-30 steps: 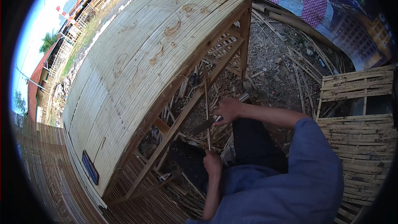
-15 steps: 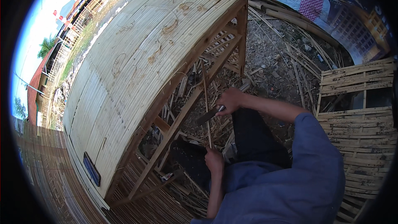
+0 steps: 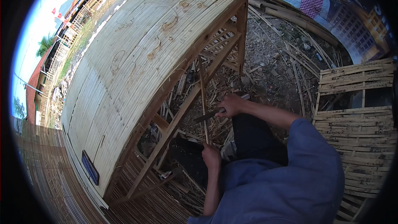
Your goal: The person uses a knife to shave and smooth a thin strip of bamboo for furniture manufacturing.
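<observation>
My left hand (image 3: 211,156) is closed around the lower end of a long thin bamboo strip (image 3: 202,87), which slants up and away, its far end by the table's lower frame. In my right hand (image 3: 232,105) is the handle of a knife with a broad dark blade (image 3: 207,115). The blade lies across the strip above my left hand and appears to touch it. A light-coloured handle end shows past my right fist. Both hands are just in front of my dark-trousered legs, beside the bamboo-topped table (image 3: 128,70).
The table's wooden braces (image 3: 182,108) run close to my left. A small dark framed panel (image 3: 90,167) lies on its top. Wood chips and bamboo scraps (image 3: 269,72) litter the ground. A woven bamboo panel (image 3: 352,137) stands at right, with bamboo poles (image 3: 304,25) farther off.
My right hand and the knife have shifted slightly, the blade now lying flatter across the strip. My left hand has moved a little up and left with the strip's end.
</observation>
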Action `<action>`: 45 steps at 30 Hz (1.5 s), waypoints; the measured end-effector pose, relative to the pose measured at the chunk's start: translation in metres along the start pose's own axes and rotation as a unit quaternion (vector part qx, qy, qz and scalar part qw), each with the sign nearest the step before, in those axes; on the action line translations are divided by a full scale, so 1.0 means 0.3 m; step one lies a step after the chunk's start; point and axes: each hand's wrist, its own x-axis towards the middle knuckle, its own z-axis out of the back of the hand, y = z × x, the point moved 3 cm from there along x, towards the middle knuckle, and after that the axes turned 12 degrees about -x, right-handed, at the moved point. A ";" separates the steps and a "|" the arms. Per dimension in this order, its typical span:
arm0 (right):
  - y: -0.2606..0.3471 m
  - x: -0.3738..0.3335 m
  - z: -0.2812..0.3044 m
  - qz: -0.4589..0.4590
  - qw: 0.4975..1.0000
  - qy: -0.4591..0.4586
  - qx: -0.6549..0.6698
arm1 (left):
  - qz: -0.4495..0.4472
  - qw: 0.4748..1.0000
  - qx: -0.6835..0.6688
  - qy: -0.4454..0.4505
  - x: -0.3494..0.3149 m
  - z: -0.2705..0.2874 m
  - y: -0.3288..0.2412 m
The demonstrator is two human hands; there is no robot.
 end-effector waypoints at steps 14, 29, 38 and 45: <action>-0.165 0.148 0.154 -0.194 0.978 -0.077 0.016 | 0.012 1.000 0.015 -0.003 -0.013 0.017 0.020; -0.014 0.107 0.168 -0.137 0.990 0.034 0.001 | 0.038 0.999 0.026 -0.014 -0.028 0.016 -0.012; -0.192 0.177 0.138 -0.258 0.961 -0.091 0.039 | 0.037 0.998 0.041 -0.012 -0.032 0.010 -0.023; -0.029 0.129 0.176 0.015 0.993 0.074 -0.093 | 0.041 0.998 0.040 -0.014 -0.040 0.005 -0.011</action>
